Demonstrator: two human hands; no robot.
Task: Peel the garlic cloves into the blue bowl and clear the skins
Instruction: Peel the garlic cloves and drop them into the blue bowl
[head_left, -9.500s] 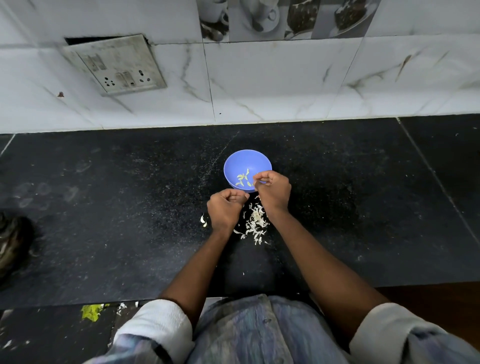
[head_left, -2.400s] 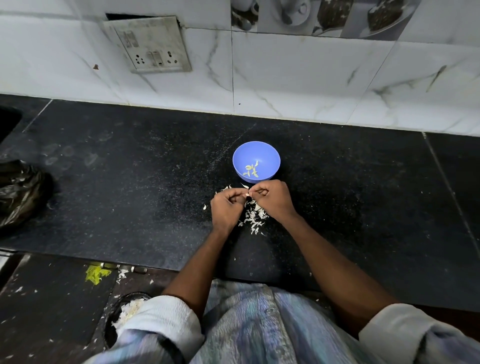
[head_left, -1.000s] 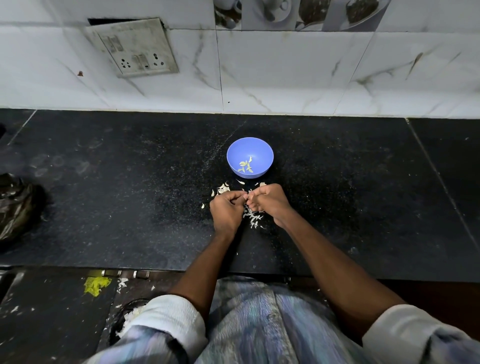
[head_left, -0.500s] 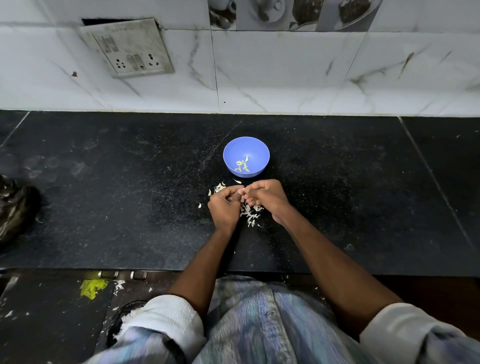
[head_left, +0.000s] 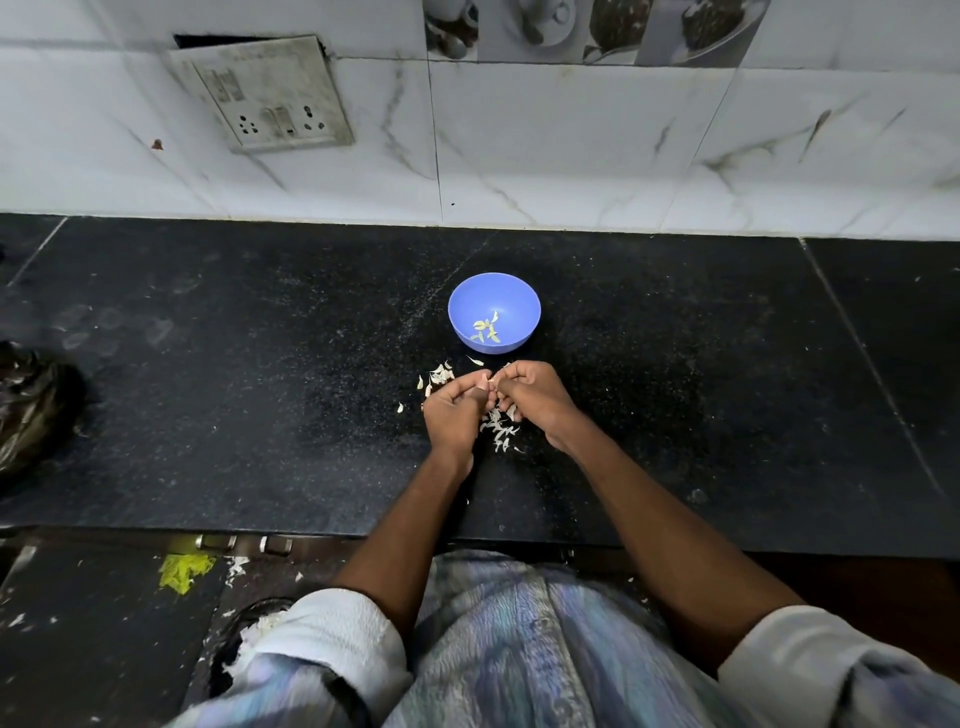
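1. Done: a few peeled cloves (head_left: 485, 330) lie in the blue bowl (head_left: 494, 312), at 12 o'clock from both hands.
2. In progress: left hand (head_left: 453, 410) and right hand (head_left: 530, 395) pinch one clove (head_left: 483, 383) between them.
3. Left: skins (head_left: 500, 428) litter the tabletop (head_left: 260, 389) — not yet cleared.

More skins (head_left: 440, 375) — left of hands

One blue bowl (head_left: 494, 312), two hands, one wall socket plate (head_left: 265, 93), one dark bag (head_left: 31, 410).

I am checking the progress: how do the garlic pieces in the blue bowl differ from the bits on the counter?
The pieces in the blue bowl are few and yellowish; the skins on the counter are many, whiter and scattered beside both hands. Both are small, thin bits.
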